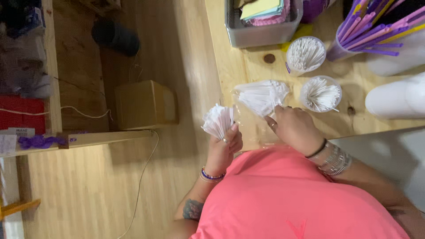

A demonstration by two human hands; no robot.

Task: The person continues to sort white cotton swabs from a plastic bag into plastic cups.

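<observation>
While both hands are working at the edge of the wooden table (230, 66), the scene is reading as follows.

Left hand: the left hand (226, 148) is gripping one fanned bunch of white wrapped straws (218, 120), fingers curled around its lower end, off the table's edge.
Right hand: the right hand (294, 128) is pinching into one clear plastic bag of white straws (262, 95), which is lying on the table just beside the bunch.
Cups: two clear cups are standing beyond the bag, one nearer (320, 93) and one farther (305, 54), each packed with white sticks.
Coloured straws: one container (341, 51) is holding purple, pink and yellow straws.
Bin: one grey bin (261, 31) is holding stacked paper.
Floor: one cardboard box (144, 105) is sitting well apart, to the left.
</observation>
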